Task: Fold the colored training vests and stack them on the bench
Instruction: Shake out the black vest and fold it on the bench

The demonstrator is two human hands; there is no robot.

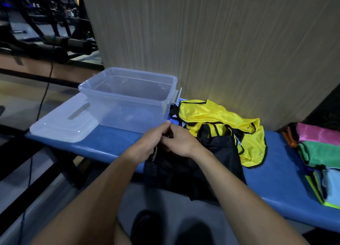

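**Black vest in hand, top edge being sorted**

While your left hand (147, 143) and right hand (181, 142) pinch the top edge of the black vest (211, 162), it drapes over the blue tabletop (103, 145) front edge, probably so the body hangs straight for folding. Yellow vests (230, 123) lie crumpled just behind. Folded colored vests (320, 152) are stacked far right. Clear bin (128, 97) and lid (64, 123) sit left. Room is dim; beige wall (220, 42) behind.
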